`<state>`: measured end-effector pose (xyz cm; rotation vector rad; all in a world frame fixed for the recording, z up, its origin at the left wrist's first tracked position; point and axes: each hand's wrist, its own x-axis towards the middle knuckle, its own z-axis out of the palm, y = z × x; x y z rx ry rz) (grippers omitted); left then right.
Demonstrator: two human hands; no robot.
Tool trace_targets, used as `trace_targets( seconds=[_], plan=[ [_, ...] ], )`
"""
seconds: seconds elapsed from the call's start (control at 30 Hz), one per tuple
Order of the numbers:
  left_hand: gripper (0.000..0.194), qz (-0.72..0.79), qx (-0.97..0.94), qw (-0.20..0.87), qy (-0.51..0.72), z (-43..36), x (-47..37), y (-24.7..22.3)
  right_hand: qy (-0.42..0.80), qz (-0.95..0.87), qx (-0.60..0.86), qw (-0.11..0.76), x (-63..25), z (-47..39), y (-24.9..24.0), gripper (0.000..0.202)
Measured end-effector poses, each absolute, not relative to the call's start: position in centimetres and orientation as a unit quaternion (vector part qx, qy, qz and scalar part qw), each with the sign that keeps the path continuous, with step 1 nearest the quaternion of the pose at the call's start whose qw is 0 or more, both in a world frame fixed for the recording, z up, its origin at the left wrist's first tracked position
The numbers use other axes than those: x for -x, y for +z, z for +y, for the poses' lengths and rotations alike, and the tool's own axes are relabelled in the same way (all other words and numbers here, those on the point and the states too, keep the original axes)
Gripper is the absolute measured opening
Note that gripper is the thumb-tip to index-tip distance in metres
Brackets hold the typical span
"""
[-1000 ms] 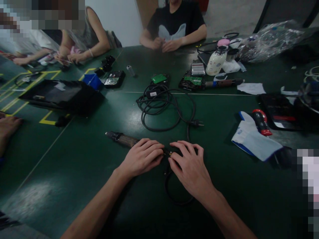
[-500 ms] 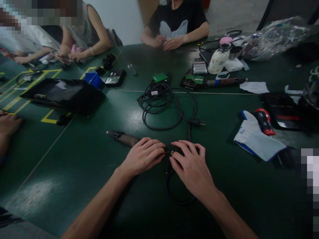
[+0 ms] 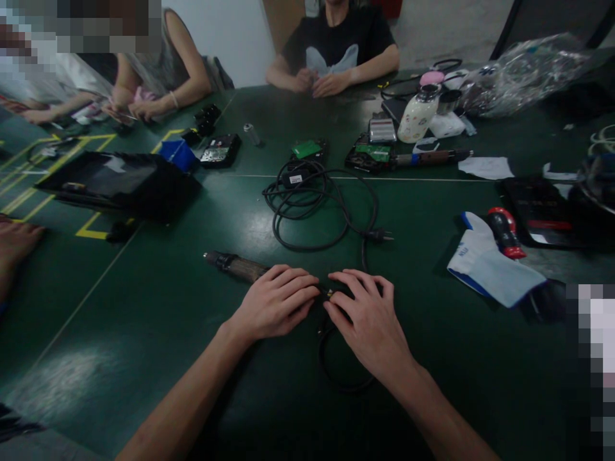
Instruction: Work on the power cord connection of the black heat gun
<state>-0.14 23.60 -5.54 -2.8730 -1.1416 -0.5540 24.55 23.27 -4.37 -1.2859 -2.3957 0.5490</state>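
An electric screwdriver (image 3: 240, 266) with a brown grip lies on the green table, its metal tip pointing left. My left hand (image 3: 281, 298) is closed over its rear end, palm down. My right hand (image 3: 368, 307) curls, palm down, over the end of a black cable (image 3: 331, 378), thumb and forefinger pinched close to my left fingertips. A small dark piece with a yellowish glint (image 3: 329, 293) shows in the narrow gap between the hands. Most of what the right fingers hold is hidden. A thin cable loop hangs out below the right hand.
Ahead lies a coiled black power cord (image 3: 312, 243) with its plug (image 3: 379, 235). To the right are a white-blue glove (image 3: 494, 269), a red-black screwdriver handle (image 3: 506, 232) and a black tray (image 3: 535, 208). A black box (image 3: 120, 182) stands left. Opened drives and a second electric screwdriver (image 3: 432, 157) lie behind. Other people sit around.
The view has shifted very slightly. Both hands keep nearly the same place and grip, with only a small movement of the fingertips at the gap between them.
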Motion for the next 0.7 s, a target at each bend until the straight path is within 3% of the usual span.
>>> trace_targets(
  seconds=[0.7],
  plan=[
    [0.022,-0.369,0.912,-0.013,-0.178,23.65,-0.05,-5.56,0.210,-0.846,0.457,0.178,-24.75,23.31,-4.49,0.019]
  ],
)
